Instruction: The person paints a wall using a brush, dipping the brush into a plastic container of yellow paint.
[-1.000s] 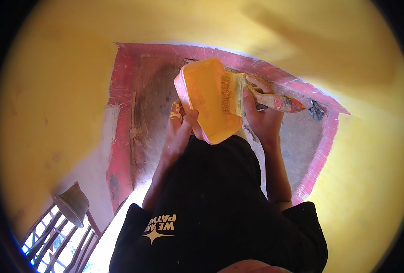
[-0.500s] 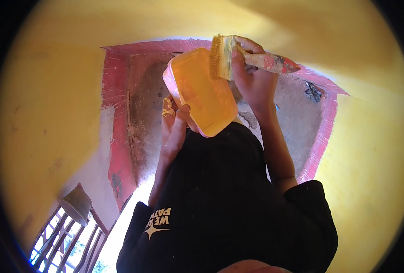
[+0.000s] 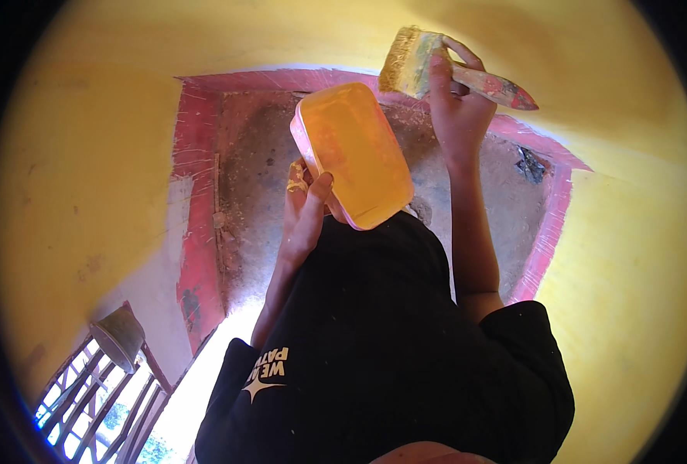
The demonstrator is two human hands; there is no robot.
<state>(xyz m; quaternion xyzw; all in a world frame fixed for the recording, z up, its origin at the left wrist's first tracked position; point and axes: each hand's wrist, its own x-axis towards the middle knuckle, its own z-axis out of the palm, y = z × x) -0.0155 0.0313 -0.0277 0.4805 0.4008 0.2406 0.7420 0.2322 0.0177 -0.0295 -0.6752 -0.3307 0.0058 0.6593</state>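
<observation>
Looking down through the head view, the person's right hand [image 3: 458,108] is closed around the paint-smeared handle of a wide flat brush [image 3: 436,66], whose yellow-loaded bristles meet the yellow wall [image 3: 88,155] right at the top edge of the red band [image 3: 196,185] that frames a rough, bare plaster patch [image 3: 258,178]. The left hand [image 3: 306,209] is wrapped under the lower end of an oblong plastic tub [image 3: 353,155], yellow with paint, thumb pressed on its side; the tub is held tilted, near the chest and just beside the brush arm. The black shirt [image 3: 374,363] fills the lower middle of the picture. At lower left a barred window [image 3: 88,402] lets in bright daylight, with a round grey pot-like thing [image 3: 117,336] just above it.

To do this stroke well, my judgement is that the bristles should be drawn along the red border, not across it, with light pressure so the tips do not splay onto the red. The brush looks well loaded, so a slow pull would help keep drips off the band. Keeping the tub close beneath the brush hand, and closer to level, would catch anything that falls and stop paint from running over its lower rim. How much paint is left in the tub cannot be told from here.
</observation>
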